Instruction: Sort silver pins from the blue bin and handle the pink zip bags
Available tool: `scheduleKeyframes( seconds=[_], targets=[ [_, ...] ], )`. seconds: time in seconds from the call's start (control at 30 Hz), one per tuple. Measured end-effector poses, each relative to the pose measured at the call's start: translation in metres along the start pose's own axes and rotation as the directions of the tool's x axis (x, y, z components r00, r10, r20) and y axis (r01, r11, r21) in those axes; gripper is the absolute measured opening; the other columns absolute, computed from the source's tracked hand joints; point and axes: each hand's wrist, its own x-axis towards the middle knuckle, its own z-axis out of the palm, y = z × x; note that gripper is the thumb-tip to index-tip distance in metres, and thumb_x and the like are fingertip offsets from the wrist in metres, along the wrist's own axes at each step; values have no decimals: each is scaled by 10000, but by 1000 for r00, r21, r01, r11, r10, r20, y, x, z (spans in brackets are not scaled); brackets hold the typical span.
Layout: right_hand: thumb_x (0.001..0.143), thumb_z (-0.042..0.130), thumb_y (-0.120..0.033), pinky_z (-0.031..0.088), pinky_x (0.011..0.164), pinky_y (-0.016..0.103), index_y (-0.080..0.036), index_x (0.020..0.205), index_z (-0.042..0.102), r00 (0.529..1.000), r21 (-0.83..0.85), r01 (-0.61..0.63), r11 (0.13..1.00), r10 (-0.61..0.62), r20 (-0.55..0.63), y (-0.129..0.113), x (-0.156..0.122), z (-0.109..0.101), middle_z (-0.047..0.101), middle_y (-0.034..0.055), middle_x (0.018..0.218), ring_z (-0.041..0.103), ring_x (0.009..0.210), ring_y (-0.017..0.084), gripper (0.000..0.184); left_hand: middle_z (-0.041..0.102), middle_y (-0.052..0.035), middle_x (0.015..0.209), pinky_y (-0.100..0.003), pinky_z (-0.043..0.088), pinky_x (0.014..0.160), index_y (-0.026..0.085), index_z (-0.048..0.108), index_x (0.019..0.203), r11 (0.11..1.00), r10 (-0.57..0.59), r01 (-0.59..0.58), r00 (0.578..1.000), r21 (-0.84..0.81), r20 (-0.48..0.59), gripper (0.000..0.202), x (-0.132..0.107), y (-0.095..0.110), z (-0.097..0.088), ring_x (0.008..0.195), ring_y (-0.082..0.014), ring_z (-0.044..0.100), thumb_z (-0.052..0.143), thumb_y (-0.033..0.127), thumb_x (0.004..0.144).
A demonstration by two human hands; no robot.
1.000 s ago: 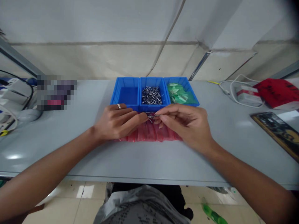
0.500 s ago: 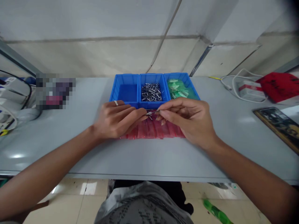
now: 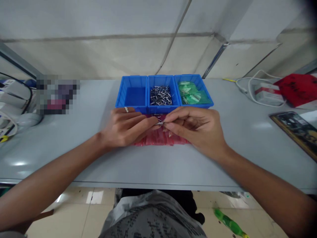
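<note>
Steel rivet (image 3: 159,123) is pinched just in front of the blue plastic bin (image 3: 160,76), above a stack of red plastic bags (image 3: 160,139). It is held between the thumb and forefinger of the right hand (image 3: 195,130), closed almost to touching on it, while the curled fingertips (image 3: 151,121) of the left hand (image 3: 128,128) are brought up just beside it; whether they grip it cannot be told. Its long axis lies roughly level, running left to right between the hands.

Three compartments are formed in the bin: loose rivets (image 3: 160,96) are heaped in the middle one, green plastic packets (image 3: 193,96) are piled in the right one, and bare blue floor is seen in the left one. All of it is set on a grey table (image 3: 158,165) — a white box (image 3: 268,94) and a red packet (image 3: 296,90) lie to the right — against a concrete wall (image 3: 99,56).
</note>
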Motion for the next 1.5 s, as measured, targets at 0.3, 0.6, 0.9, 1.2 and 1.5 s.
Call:
scheduleKeyframes(
  seconds=[0.3,0.6,0.9,1.2,1.5],
  targets=[
    [915,774,-305,548,585,269,-229,912,774,999,-141,-15,990,20,35,4,1,0,734,-4,780,650,653,126,76,717,32,689,-260,490,537,189,662,1072,998,-38,36,999,42,38,76,0,3,-4,581,-97,671,606,219,1029],
    [960,732,-280,510,551,281,-234,869,761,998,-228,66,971,-62,24,-4,0,-1,717,-19,729,626,608,119,106,633,42,621,-280,450,514,226,618,923,996,-88,88,996,8,17,102,-2,-3,-5,540,-107,632,629,265,1016],
    [958,733,-276,509,532,270,-234,853,771,996,-223,89,971,-89,11,-2,0,-2,721,-16,726,626,600,114,119,659,47,648,-279,449,529,219,655,1053,985,-163,162,986,-58,-20,66,-3,-1,-4,528,-110,624,654,213,987],
    [995,686,-317,544,544,249,-223,838,768,999,-234,46,971,-41,23,-4,2,-2,749,-3,737,655,607,114,200,654,58,640,-266,458,535,225,626,1019,987,-159,159,987,-40,-9,68,-6,-3,-1,521,-104,619,675,252,981],
    [990,696,-405,561,568,215,-192,827,740,990,-75,-85,994,93,104,-1,1,-3,746,3,754,692,642,111,272,552,39,569,-314,384,497,238,502,816,984,-146,148,989,-104,24,248,-3,-2,-3,478,-115,537,556,293,1052]
  ],
)
